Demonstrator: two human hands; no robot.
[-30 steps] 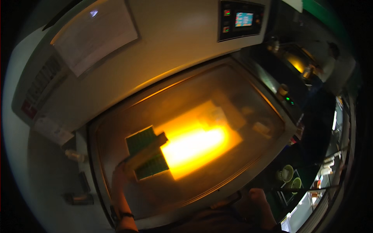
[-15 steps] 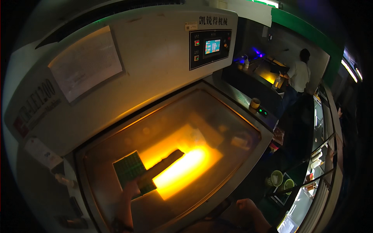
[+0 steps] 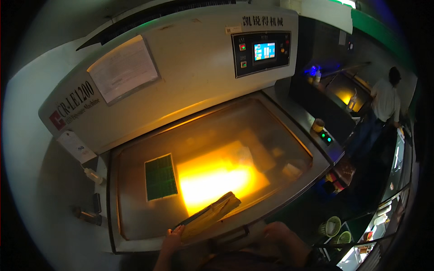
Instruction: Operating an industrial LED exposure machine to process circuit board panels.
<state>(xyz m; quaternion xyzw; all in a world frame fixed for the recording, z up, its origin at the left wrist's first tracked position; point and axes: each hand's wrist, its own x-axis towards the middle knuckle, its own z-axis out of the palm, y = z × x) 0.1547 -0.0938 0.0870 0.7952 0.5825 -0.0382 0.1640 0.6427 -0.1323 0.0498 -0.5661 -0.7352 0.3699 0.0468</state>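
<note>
Near the front edge of the lit machine bed, my left hand [image 3: 173, 238] is closed around one end of a long, flat, yellowish-brown strip [image 3: 212, 214] with a dark edge. The strip slants up to the right, its far end over the front of the bright yellow glow; its exact kind is unclear. A green rectangular panel [image 3: 161, 177] with a pale border lies on the bed's left part, apart from both hands. My right hand [image 3: 276, 231] is in front of the bed's edge, dark and blurred, so its fingers do not show clearly.
A large machine hood [image 3: 190, 67] with a control screen [image 3: 265, 51] rises behind the bed. Along the right side are a round container [image 3: 318, 125] and green lit buttons [image 3: 326, 137]. Baskets [image 3: 332, 226] stand lower right. Another person [image 3: 385, 101] is beyond, at the right.
My left hand has drawn back toward the front edge with the strip, uncovering the whole green panel. The view has shifted and turned slightly. The other person has an arm lowered to the right.
</note>
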